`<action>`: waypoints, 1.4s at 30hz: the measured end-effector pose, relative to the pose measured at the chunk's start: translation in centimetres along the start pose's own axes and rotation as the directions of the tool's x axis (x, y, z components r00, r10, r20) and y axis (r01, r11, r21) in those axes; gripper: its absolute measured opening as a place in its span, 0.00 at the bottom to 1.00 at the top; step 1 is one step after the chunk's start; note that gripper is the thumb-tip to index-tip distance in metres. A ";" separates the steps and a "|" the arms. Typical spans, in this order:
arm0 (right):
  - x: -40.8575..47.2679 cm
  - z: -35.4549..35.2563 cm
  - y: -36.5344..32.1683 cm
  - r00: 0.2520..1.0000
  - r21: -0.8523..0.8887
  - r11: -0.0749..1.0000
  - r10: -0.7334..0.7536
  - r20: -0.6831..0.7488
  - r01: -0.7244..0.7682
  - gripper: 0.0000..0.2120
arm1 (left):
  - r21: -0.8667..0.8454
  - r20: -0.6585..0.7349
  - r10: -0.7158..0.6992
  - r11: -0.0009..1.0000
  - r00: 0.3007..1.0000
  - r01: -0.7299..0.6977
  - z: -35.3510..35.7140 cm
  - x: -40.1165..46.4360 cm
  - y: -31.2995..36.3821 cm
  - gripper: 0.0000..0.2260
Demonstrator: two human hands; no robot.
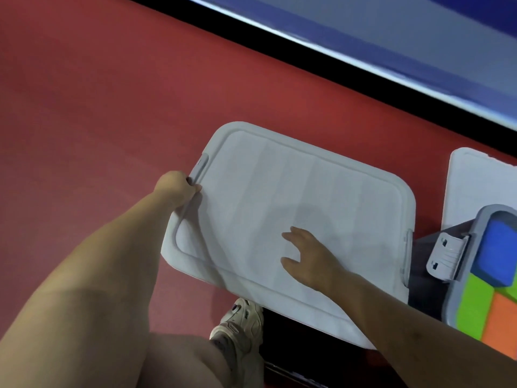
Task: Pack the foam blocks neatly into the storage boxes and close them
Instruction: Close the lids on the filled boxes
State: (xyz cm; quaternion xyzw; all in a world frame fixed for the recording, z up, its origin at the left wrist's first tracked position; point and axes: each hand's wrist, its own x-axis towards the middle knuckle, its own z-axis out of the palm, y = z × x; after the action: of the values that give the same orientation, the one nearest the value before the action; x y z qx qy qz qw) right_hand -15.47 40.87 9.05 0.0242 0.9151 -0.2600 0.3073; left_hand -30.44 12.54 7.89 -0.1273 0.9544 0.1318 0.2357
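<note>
The lid covers the near box, its long axis running from upper left to lower right. The left hand curls its fingers over the lid's left edge beside the latch. The right hand rests flat on top, fingers spread. At right, an open box holds blue, green and orange foam blocks. The floor is red.

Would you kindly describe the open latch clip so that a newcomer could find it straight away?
Start at the big pale lid under both hands, then look past its right edge to the open storage box of coloured foam blocks. The latch clip hangs on that box's left rim, ribbed and flipped outward.
</note>
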 end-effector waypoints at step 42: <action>-35.0 -14.0 32.8 0.808 0.631 0.731 0.522 -0.273 -0.259 0.27 | 0.172 0.306 0.698 0.629 0.648 -0.758 4.9 -43.9 43.9 0.26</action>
State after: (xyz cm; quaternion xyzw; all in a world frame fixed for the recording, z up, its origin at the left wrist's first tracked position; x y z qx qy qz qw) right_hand 11.85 80.05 23.48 0.3681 0.8127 -0.4345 0.1237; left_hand -4.18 62.98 33.31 0.3213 0.9011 0.0901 0.2768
